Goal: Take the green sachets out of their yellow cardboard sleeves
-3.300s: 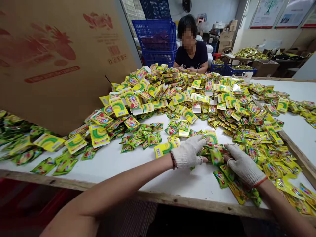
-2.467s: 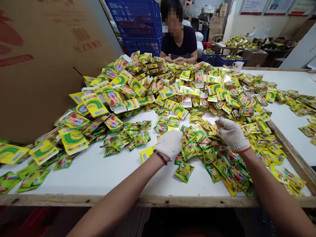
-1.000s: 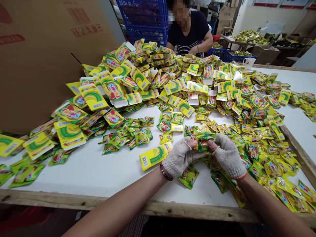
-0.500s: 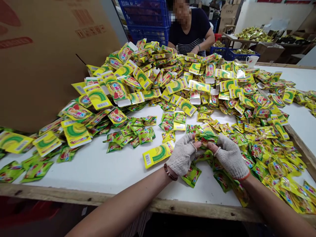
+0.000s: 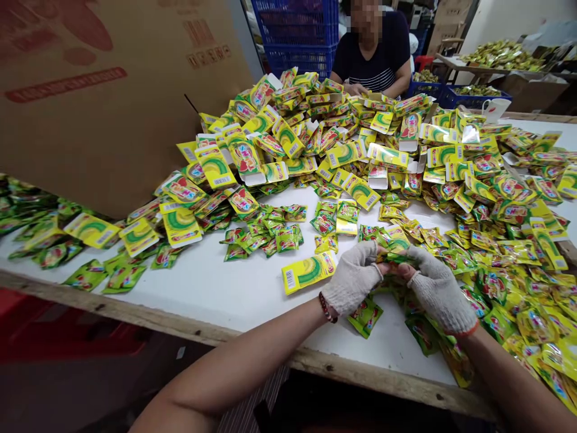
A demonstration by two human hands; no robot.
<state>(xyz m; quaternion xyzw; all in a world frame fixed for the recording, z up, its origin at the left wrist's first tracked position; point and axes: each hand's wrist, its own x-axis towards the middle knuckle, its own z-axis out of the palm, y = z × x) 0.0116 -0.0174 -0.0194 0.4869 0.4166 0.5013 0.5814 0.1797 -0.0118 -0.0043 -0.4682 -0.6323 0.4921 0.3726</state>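
My left hand [image 5: 356, 278] and my right hand [image 5: 439, 290], both in white fingerless knit gloves, meet over the table. Fingers of both are closed on a small green candy packet [image 5: 395, 257], mostly hidden by the thumbs and fingertips. Left of my left hand lies a flat yellow-green box [image 5: 310, 272] with a barcode. Below my hands a green packet [image 5: 365, 316] rests on the white tabletop [image 5: 216, 294]. Many yellow and green packets [image 5: 536, 319] spread around and beyond my right hand. A small heap of green packets [image 5: 270, 234] sits farther left.
A large pile of yellow boxes [image 5: 288, 141] covers the table's far side. At left stands a big cardboard carton [image 5: 112, 108]. Across the table a person [image 5: 372, 54] works with hands low, near blue crates [image 5: 297, 30]. A white mug [image 5: 496, 109] stands at the far right. Wooden edging [image 5: 198, 332] borders the table.
The view has turned left, so the table appears shifted rightward. My hands stay together on the packet, which now shows less between the fingers. The person opposite has lowered an arm.
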